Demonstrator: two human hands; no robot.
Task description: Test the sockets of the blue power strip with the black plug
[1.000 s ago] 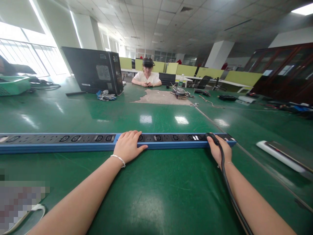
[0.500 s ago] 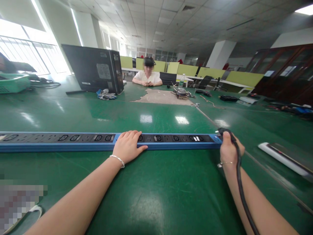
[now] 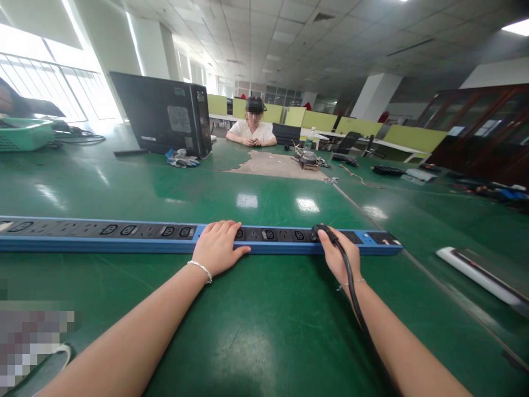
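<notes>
A long blue power strip (image 3: 273, 249) with a row of black sockets lies across the green table. My left hand (image 3: 217, 245) grips its middle, fingers over the top and thumb along the near side. Toward the right part of the strip, my right hand (image 3: 341, 253) is closed around a black power plug (image 3: 321, 231). The plug is over the sockets; whether its pins are in one is hidden. From it a black cable (image 3: 351, 292) runs down along my right forearm.
A black computer case (image 3: 159, 116) stands at the back left, with gloves (image 3: 182, 159) beside it. A green basket (image 3: 25, 135) is far left. A white-edged device (image 3: 475, 275) lies at right. Across the table sits a person (image 3: 252, 132).
My right hand has moved left with the plug, from the strip's right end to above its sockets. My left hand has stayed on the strip.
</notes>
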